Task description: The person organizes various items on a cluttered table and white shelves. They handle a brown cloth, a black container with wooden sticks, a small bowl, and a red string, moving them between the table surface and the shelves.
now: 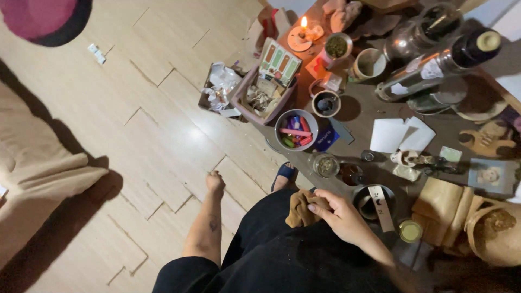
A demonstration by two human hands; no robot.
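Note:
My left hand (215, 181) hangs at my side over the wooden floor, fingers curled into a loose fist with nothing in it. My right hand (339, 212) rests at the near edge of the dark table, its fingers closed on a crumpled brown cloth (300, 209) held against my black clothing. Just right of that hand stands a dark cup (373, 203) with a pale paper strip (381, 208) leaning across it. A small jar of yellowish wax (411, 230) sits beside the cup.
The table holds a lit candle (302, 33), a bowl of coloured sticks (296, 130), dark bottles (434, 62), cups, white paper sheets (400, 134) and a woven basket (495, 230). A pink box (264, 97) stands by the table's left end. A beige cushion (38, 173) lies left.

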